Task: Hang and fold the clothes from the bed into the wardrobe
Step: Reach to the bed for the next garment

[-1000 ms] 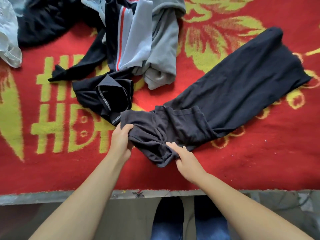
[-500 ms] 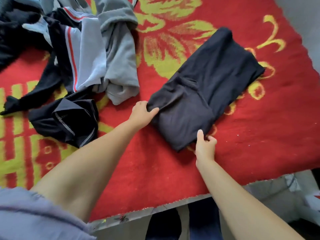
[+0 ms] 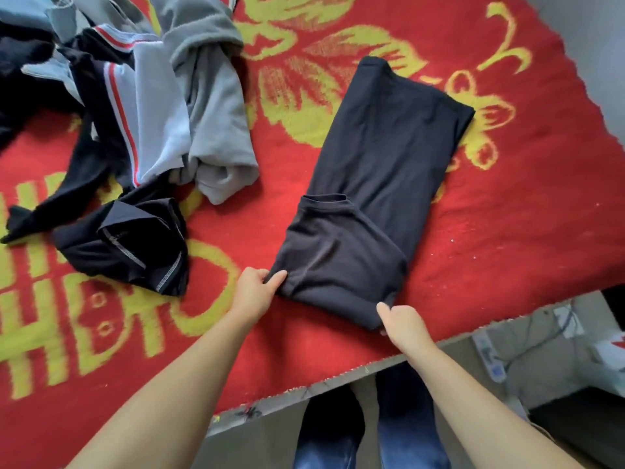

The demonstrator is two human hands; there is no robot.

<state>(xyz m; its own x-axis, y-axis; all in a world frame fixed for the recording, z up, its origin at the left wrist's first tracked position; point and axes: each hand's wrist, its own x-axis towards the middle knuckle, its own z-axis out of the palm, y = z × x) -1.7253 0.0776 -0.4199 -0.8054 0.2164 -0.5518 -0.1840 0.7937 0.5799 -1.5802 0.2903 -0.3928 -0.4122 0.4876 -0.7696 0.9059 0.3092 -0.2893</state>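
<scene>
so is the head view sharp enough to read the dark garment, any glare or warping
Head view: soft, even daylight, no glare. The dark folded garment shows its fold edges but little texture. The left hand and right hand are slightly soft. Wide-angle warping bends the bed edge and stretches the forearms toward the bottom corners.

folded garment r of clothes pile

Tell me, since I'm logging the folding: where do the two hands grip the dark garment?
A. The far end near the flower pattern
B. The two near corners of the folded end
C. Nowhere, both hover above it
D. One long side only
B: the left hand and right hand each pinch a near corner of the dark garment.
</scene>
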